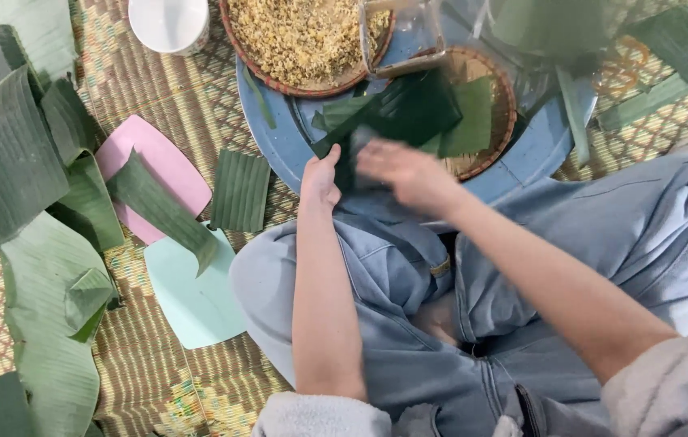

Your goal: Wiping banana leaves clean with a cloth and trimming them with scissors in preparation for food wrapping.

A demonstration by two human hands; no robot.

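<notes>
Left hand (321, 180) and blurred right hand (405, 174) both clasp a dark banana leaf (409, 109) on the blue tray (279, 137), woven basket (499, 105) at 2 o'clock.

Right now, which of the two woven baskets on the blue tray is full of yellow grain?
The upper-left woven basket, heaped with yellow grain. The other basket, nearer the hands, holds only green leaf pieces.

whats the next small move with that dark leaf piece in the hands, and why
Probably steady the dark leaf piece flat on the blue tray: the left hand only grips its near end, and the right hand is blurred over it.
</notes>
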